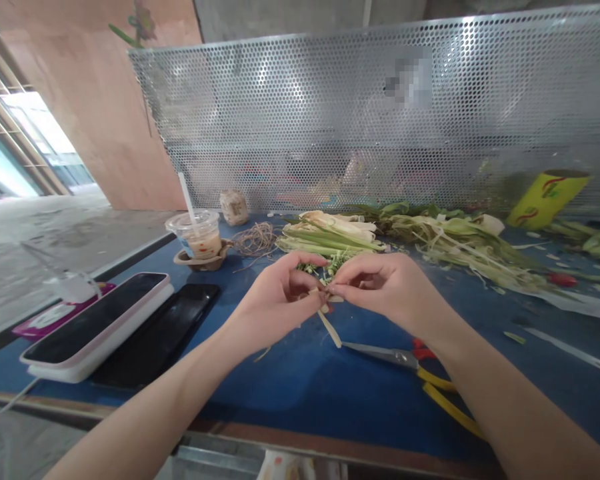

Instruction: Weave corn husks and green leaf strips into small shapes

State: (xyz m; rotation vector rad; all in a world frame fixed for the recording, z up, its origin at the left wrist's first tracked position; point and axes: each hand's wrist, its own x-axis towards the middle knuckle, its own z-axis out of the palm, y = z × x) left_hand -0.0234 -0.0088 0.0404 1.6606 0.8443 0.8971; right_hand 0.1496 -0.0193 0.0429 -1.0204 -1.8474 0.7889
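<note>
My left hand (277, 297) and my right hand (390, 287) meet over the middle of the blue table. Their fingertips pinch together on a narrow pale leaf strip (331, 329), whose end hangs down toward the tabletop. The spot where the fingers meet is partly hidden. Just behind them lie small green sprigs (336, 262) and a bundle of long pale-green leaves (327, 233). Scissors (393, 355) with yellow and red handles rest on the table in front of my right hand, partly covered by my right forearm.
To the left are a phone (100, 320) on a white box, a black tablet-like slab (165, 333) and an iced drink cup (200, 237) with a straw. Tangled twine (255, 239), loose leaves (445, 240) and a yellow tube (547, 199) lie along a perforated metal screen (305, 120).
</note>
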